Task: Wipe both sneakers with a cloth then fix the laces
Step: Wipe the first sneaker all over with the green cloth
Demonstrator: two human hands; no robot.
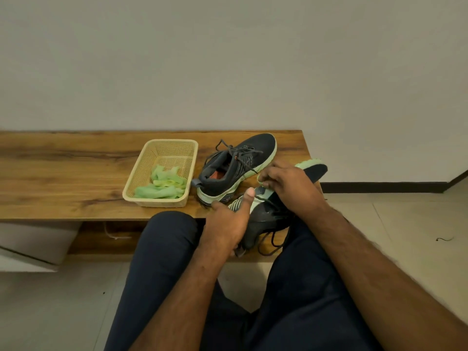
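One dark grey sneaker (235,168) with a pale green sole stands upright on the wooden bench (63,173), its laces loose. A second dark sneaker (271,219) lies tilted on its side over my lap at the bench's front edge. My left hand (228,224) grips its heel end, thumb raised. My right hand (288,183) curls over its middle, fingertips pinching near the laces; dark laces (273,239) dangle below. A crumpled green cloth (162,186) lies in the basket.
A beige plastic basket (141,173) sits on the bench left of the sneakers. The bench stands against a plain wall. My knees in dark trousers (164,262) are below the bench edge. Tiled floor (405,224) spreads to the right.
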